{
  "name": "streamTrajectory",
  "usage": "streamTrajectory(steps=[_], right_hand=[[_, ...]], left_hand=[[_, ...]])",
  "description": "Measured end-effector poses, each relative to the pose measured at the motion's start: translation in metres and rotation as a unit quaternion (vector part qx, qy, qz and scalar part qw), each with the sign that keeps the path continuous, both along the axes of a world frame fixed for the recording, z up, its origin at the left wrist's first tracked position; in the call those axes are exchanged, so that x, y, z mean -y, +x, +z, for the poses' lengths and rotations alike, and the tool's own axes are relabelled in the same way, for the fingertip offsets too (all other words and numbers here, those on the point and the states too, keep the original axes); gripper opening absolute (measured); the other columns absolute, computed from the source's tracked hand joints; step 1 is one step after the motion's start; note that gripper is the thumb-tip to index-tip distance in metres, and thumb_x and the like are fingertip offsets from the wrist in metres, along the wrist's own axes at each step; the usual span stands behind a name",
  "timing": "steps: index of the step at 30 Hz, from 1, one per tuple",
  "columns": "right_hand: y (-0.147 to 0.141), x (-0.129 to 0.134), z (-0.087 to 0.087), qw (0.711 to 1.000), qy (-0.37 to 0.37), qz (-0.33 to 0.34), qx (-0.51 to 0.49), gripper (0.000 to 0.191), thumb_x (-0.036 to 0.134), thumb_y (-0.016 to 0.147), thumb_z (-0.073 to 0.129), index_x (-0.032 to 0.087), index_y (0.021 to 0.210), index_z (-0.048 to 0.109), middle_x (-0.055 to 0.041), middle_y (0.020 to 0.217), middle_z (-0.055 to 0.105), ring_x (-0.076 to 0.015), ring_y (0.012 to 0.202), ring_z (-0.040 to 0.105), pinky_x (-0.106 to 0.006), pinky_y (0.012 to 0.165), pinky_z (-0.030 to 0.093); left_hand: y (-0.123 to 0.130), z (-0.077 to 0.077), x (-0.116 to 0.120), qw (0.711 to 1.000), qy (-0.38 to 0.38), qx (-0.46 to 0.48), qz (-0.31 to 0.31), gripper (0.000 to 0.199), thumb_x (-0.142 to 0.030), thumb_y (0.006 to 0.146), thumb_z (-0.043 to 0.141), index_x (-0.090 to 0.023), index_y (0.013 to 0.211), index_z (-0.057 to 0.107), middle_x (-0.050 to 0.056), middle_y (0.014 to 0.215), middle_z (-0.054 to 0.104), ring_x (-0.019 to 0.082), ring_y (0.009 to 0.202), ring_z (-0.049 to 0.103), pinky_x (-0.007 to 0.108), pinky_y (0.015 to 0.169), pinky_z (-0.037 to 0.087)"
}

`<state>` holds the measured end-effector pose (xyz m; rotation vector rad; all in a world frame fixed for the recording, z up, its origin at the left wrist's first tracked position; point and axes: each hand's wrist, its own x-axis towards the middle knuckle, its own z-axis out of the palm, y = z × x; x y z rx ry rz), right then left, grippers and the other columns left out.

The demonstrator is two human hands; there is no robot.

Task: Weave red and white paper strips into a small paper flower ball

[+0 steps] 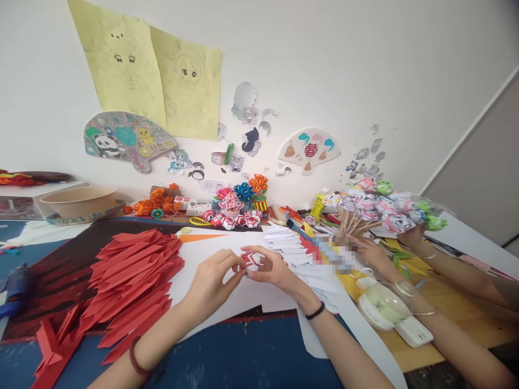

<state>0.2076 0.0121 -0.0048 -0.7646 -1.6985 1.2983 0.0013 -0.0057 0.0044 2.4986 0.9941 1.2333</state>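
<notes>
A small red-and-white folded paper ball is held up over the white paper sheet, between both my hands. My left hand pinches its left side with thumb and fingertips. Around its right side curl the fingers and thumb of my right hand, which hide part of it. A large heap of folded red paper strips lies to the left of my hands. Folded white paper strips are spread just beyond and to the right. Several similar red-and-white balls sit in a row near the wall.
On the right, a co-worker's hands are by a bunch of paper flowers on sticks. A round clear container stands near that arm. A blue glue gun lies far left, and a tan basin stands behind.
</notes>
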Motion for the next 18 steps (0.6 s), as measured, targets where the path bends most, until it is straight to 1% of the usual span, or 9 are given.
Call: streamTrajectory(steps=[3, 10, 14, 18], right_hand=[[-0.0005, 0.0009, 0.0015, 1.000, 0.009, -0.012, -0.003, 0.059, 0.034, 0.072, 0.079, 0.026, 0.125, 0.057, -0.0056, 0.118, 0.058, -0.0173, 0.096, 0.060, -0.028, 0.078, 0.052], [0.0012, 0.0029, 0.0041, 0.998, 0.041, -0.038, 0.016, 0.058, 0.035, 0.070, 0.081, 0.028, 0.123, 0.059, -0.0061, 0.125, 0.054, -0.0204, 0.107, 0.057, -0.031, 0.088, 0.050], [0.0012, 0.0016, 0.0022, 0.997, 0.058, -0.036, 0.024, 0.060, 0.036, 0.069, 0.081, 0.028, 0.124, 0.059, -0.0066, 0.122, 0.053, -0.0218, 0.110, 0.057, -0.033, 0.089, 0.051], [0.0012, -0.0005, 0.0006, 0.995, 0.082, -0.032, 0.039, 0.061, 0.036, 0.068, 0.082, 0.027, 0.124, 0.059, -0.0068, 0.120, 0.053, -0.0226, 0.112, 0.056, -0.033, 0.089, 0.052]], left_hand=[[-0.0009, -0.0002, 0.0005, 1.000, 0.000, -0.002, 0.012, 0.007, -0.023, 0.092, 0.054, -0.022, 0.094, 0.060, 0.000, 0.083, 0.058, 0.013, 0.077, 0.055, 0.025, 0.069, 0.041], [0.0024, -0.0015, 0.0013, 0.999, -0.031, -0.004, 0.019, 0.008, -0.029, 0.092, 0.056, -0.023, 0.092, 0.060, -0.001, 0.082, 0.059, 0.013, 0.075, 0.056, 0.025, 0.066, 0.040], [0.0029, -0.0005, -0.0002, 0.999, -0.044, 0.007, 0.023, 0.007, -0.028, 0.091, 0.056, -0.022, 0.090, 0.060, -0.001, 0.080, 0.058, 0.013, 0.073, 0.055, 0.024, 0.065, 0.040], [0.0026, -0.0002, 0.0002, 0.998, -0.059, 0.006, 0.008, 0.008, -0.028, 0.091, 0.055, -0.022, 0.090, 0.060, -0.002, 0.080, 0.059, 0.012, 0.071, 0.055, 0.024, 0.064, 0.040]])
